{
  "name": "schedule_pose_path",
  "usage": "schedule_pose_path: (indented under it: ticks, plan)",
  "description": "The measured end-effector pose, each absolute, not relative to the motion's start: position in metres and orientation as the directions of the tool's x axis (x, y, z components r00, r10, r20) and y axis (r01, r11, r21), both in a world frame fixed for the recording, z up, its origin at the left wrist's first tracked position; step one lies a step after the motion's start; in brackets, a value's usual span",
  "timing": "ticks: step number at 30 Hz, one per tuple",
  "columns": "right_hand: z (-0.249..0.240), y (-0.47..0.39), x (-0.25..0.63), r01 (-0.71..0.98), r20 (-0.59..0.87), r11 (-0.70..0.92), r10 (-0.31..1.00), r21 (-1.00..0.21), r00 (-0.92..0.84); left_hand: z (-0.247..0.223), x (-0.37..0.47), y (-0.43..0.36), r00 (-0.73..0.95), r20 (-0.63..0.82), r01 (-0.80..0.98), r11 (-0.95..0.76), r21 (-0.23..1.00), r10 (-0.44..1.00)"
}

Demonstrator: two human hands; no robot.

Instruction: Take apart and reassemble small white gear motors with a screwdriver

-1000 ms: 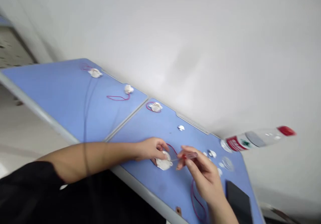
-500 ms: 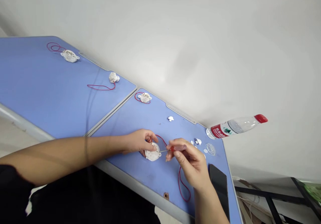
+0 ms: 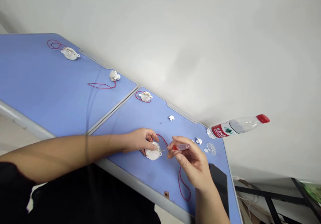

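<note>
My left hand (image 3: 144, 141) grips a round white plastic disc (image 3: 152, 153) with small side tabs, the thumb lying on its face. In my right hand (image 3: 189, 160) is a small screwdriver (image 3: 182, 147) with a clear and red handle, held between thumb and fingers. Its thin shaft points left, and the tip meets the disc near the right-hand tab; whether it sits on a screw is too small to tell. A red cord (image 3: 181, 187) runs by the disc, passes behind my right hand and loops down over the table.
Similar white discs with red cords (image 3: 70, 53) (image 3: 145, 96) and a smaller white piece (image 3: 114, 76) lie along the blue tables (image 3: 62, 93). Small white caps (image 3: 171, 118), a clear round cover (image 3: 211, 149), a water bottle (image 3: 225, 129) and a black phone (image 3: 219, 183) are at the right.
My right fingers have shifted slightly on the screwdriver handle, which sits a little further right. The disc stays in my left hand, and the view has moved slightly.
</note>
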State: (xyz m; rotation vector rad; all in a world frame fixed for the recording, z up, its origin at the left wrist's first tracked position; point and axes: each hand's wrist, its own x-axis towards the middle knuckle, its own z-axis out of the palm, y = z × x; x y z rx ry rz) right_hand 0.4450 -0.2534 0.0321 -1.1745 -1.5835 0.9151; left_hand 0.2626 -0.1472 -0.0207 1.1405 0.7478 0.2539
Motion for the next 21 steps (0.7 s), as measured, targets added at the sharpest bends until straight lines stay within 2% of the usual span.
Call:
schedule_pose_path:
  ticks: [2,5,9,12,17,21]
  plan:
    - [0.032,-0.253,0.448,0.297,0.231,0.256,0.966,-0.92,-0.116,-0.021,0.263,-0.147,0.734,-0.403,0.184,0.411,0.893,0.547]
    - [0.03,-0.252,0.448,0.312,0.238,0.235,0.971,-0.92,-0.03,-0.021,0.263,-0.147,0.731,-0.4,0.187,0.401,0.897,0.553]
    - [0.027,-0.25,0.442,0.254,0.252,0.234,0.967,-0.939,0.042,-0.02,0.264,-0.147,0.732,-0.411,0.201,0.404,0.892,0.544]
    - [0.027,-0.251,0.44,0.187,0.238,0.231,0.971,-0.955,0.016,-0.02,0.264,-0.146,0.734,-0.412,0.203,0.404,0.892,0.54]
    - [0.034,-0.253,0.448,0.157,0.229,0.252,0.962,-0.955,-0.15,-0.022,0.263,-0.146,0.736,-0.41,0.208,0.397,0.894,0.539]
    - [0.034,-0.253,0.451,0.246,0.249,0.257,0.966,-0.934,-0.065,-0.021,0.263,-0.147,0.733,-0.405,0.208,0.388,0.898,0.546]
